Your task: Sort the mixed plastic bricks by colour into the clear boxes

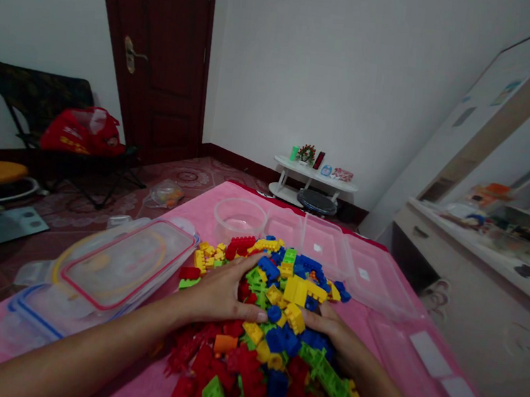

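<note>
A large heap of toy building bricks (273,344) in red, yellow, blue, green and orange lies on the pink-covered table. My left hand (222,289) rests on the heap's left side, its thumb stretched apart from the fingers and no brick gripped. From the right, my right hand (327,328) reaches into the bricks. Its thumb is against a yellow brick (294,318), while the other fingers are partly hidden among blue bricks. Between the two hands lie green, blue and yellow bricks, including a larger yellow block (296,290).
Stacked clear lids (116,265) with coloured rims lie at the left. Behind the bricks stand a round clear tub (239,220) and transparent rectangular containers (326,243). More clear plastic trays (418,360) lie at the right, beside a cabinet (482,297).
</note>
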Motion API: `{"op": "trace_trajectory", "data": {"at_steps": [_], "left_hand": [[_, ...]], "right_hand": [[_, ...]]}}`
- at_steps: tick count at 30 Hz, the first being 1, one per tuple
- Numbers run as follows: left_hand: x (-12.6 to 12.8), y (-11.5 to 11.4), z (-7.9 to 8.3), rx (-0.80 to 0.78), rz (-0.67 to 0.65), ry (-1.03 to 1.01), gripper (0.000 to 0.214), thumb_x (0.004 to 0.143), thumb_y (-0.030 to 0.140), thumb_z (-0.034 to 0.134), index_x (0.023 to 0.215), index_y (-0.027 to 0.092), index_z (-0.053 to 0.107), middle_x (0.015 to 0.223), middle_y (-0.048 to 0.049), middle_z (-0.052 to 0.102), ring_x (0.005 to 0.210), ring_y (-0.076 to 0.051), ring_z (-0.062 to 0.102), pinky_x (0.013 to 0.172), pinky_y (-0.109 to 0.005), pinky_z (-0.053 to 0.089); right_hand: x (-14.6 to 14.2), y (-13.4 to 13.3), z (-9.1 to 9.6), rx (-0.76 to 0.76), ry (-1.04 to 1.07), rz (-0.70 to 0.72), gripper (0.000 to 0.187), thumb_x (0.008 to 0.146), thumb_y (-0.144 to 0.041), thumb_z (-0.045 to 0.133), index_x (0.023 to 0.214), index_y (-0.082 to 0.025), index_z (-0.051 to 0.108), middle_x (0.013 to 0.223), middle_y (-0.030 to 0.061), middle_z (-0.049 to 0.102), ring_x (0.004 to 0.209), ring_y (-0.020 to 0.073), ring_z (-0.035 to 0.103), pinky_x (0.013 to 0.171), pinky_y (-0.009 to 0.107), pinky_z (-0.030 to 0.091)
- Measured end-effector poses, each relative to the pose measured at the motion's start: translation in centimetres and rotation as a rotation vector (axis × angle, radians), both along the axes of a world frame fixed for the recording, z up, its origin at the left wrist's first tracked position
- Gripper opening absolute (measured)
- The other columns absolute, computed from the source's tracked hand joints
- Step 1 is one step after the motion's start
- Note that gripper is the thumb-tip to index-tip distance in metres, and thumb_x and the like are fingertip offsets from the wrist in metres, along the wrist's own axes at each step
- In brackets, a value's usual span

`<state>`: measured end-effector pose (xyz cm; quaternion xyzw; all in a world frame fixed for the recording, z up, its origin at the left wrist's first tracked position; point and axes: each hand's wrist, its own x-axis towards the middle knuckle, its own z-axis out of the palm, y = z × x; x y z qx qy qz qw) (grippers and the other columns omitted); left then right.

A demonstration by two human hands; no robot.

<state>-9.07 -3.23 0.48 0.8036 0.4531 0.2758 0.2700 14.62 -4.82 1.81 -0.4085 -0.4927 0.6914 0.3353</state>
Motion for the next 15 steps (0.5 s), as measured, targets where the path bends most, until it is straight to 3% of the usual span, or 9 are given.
{"op": "trace_trajectory", "data": {"at_steps": [5,8,10,12,15], "left_hand": [[-0.2,-0.5,2.7,-0.034,-0.142,-0.208,0.083,0.075,0.049,0.064,0.145,0.031,0.023,0.149,-0.0043,0.032,0.128,-0.026,0.043,0.101,-0.040,0.042],[-1.8,-1.3,4.2,-0.049,-0.226,-0.118,0.080,0.077,0.048,0.062,0.145,0.033,0.022,0.148,-0.0022,0.033,0.130,-0.026,0.040,0.104,-0.039,0.038],[-3.6,-2.6,4.5,-0.021,-0.224,0.022,0.086,0.074,0.050,0.064,0.145,0.034,0.020,0.148,-0.0029,0.033,0.132,-0.027,0.037,0.107,-0.041,0.034],[-5.6,-4.4,4.1,0.015,-0.175,0.177,0.095,0.068,0.054,0.069,0.146,0.034,0.017,0.149,-0.0052,0.031,0.133,-0.032,0.034,0.107,-0.044,0.033],[-8.3,-7.9,2.6,0.053,-0.019,0.371,0.097,0.065,0.053,0.071,0.145,0.038,0.018,0.151,-0.0065,0.025,0.133,-0.038,0.031,0.104,-0.050,0.036]], "right_hand": [[0.7,-0.8,2.1,0.079,-0.030,0.016,0.074,0.073,-0.042,0.065,0.140,-0.027,0.035,0.133,0.0092,0.052,0.113,0.0292,0.056,0.094,0.047,0.044],[2.9,-2.1,3.2,0.232,-0.249,0.018,0.080,0.074,-0.048,0.064,0.143,-0.028,0.029,0.141,0.0083,0.043,0.124,0.0300,0.046,0.099,0.045,0.042],[5.2,-3.7,3.1,0.368,-0.451,0.036,0.080,0.073,-0.050,0.062,0.143,-0.028,0.030,0.144,0.0077,0.038,0.130,0.0311,0.038,0.102,0.045,0.039],[8.4,-5.6,1.5,0.501,-0.632,0.047,0.077,0.073,-0.049,0.062,0.141,-0.027,0.035,0.145,0.0075,0.037,0.132,0.0319,0.034,0.105,0.045,0.036],[14.1,-8.3,-3.7,0.641,-0.822,-0.044,0.078,0.069,-0.046,0.065,0.140,-0.028,0.038,0.143,0.0075,0.040,0.130,0.0329,0.037,0.101,0.040,0.042]]}}
